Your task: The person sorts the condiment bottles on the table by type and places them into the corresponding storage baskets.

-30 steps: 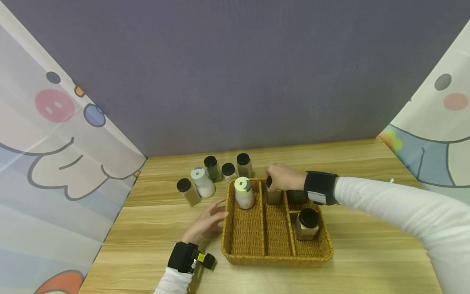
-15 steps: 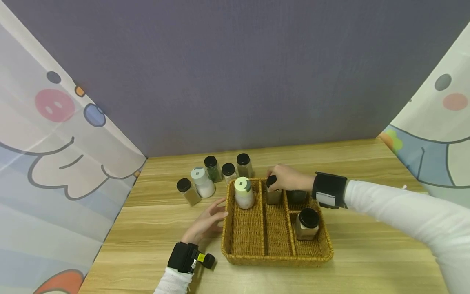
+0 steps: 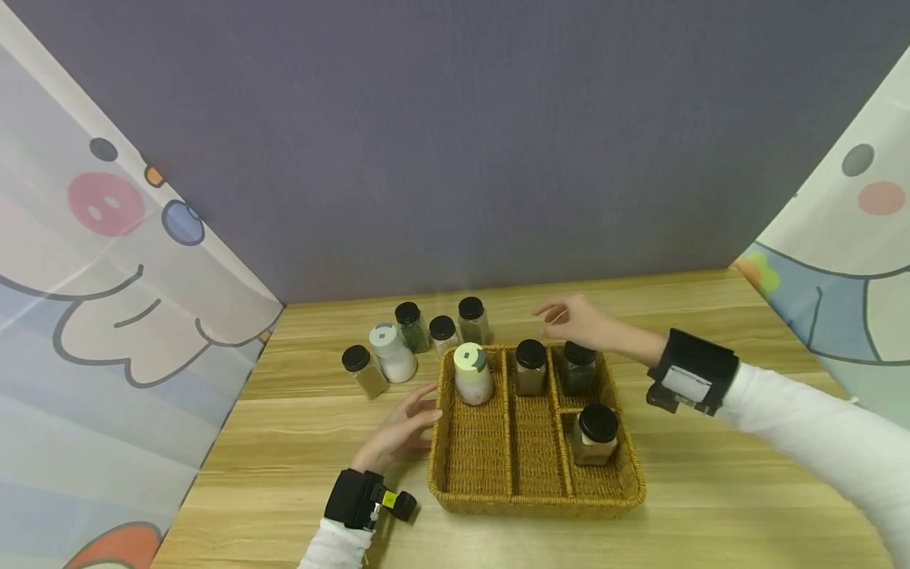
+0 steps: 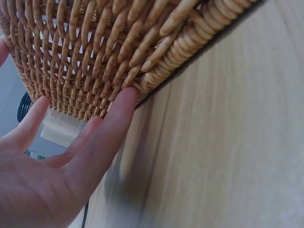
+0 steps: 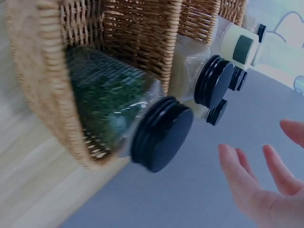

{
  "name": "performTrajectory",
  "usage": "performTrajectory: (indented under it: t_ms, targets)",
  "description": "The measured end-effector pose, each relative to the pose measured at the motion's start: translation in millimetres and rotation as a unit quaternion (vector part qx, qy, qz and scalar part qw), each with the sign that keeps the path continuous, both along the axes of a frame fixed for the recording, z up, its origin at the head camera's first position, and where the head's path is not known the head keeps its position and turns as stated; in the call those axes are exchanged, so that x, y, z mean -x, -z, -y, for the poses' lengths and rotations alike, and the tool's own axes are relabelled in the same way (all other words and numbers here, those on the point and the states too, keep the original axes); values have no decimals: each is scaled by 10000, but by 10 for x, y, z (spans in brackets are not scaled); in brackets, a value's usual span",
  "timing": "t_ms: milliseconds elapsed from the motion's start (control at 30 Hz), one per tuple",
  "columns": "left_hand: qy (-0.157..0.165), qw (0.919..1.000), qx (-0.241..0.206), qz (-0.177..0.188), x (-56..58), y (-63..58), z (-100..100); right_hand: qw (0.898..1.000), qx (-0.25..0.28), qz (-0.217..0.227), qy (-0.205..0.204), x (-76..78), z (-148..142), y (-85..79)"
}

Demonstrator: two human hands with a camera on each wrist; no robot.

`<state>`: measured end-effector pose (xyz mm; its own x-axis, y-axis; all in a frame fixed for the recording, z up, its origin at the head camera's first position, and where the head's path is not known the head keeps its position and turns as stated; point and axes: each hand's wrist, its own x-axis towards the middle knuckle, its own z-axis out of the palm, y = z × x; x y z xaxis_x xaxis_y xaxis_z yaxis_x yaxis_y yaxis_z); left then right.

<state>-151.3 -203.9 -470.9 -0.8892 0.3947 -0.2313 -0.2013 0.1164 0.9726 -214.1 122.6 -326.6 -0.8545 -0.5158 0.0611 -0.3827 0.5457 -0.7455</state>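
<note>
A divided wicker basket (image 3: 475, 458) stands on the table. My left hand (image 3: 398, 433) touches its left wall; in the left wrist view the straight fingers (image 4: 102, 142) press the weave. My right hand (image 3: 577, 320) hovers behind the basket's back rim, holding nothing, fingers loosely bent and apart from the jars. In the back of the middle compartment sits a black-lidded spice jar (image 3: 530, 370). To its right is a jar of dark green herbs (image 5: 109, 99). A black-lidded square jar (image 3: 594, 435) stands front right, and a white shaker with a pale green lid (image 3: 473, 374) back left.
Left of and behind the basket stand a tan spice jar (image 3: 366, 371), a white shaker (image 3: 392, 352), a green herb jar (image 3: 412, 327) and two more black-lidded jars, one a tan-filled jar (image 3: 473, 320). A grey wall (image 3: 455, 158) rises behind the table.
My right hand has let go of the spice jar in the middle compartment and moved back and to the right. The jar stays in place. My left hand has not moved.
</note>
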Motion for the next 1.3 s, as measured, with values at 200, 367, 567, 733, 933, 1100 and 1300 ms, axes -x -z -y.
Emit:
performTrajectory:
  t_ms: [200, 367, 567, 733, 933, 1100, 1300]
  targets:
    - [-1, 10000, -36, 31, -23, -53, -20, 9988, 362, -134, 286, -108, -202, 26]
    - [-20, 10000, 25, 64, -34, -65, -21, 9981, 310, -115, 514, -238, -397, 113]
    - [-111, 9998, -90, 162, -42, -84, -30, 9942, 466, -127, 965, -408, -582, 298]
    - [-175, 9994, -116, 262, -45, -97, -42, 9896, 545, 2, 1332, -552, -693, 456]
    - [-193, 9993, -166, 273, -38, -90, -48, 9833, 658, 714, 1538, -685, -797, 636]
    - [-198, 9993, -163, 286, -35, -81, -40, 9717, 1080, 1632, 1324, -768, -840, 774]
    - [-191, 9992, -164, 296, -31, -74, -34, 9505, 1795, 2348, 956, -833, -834, 902]
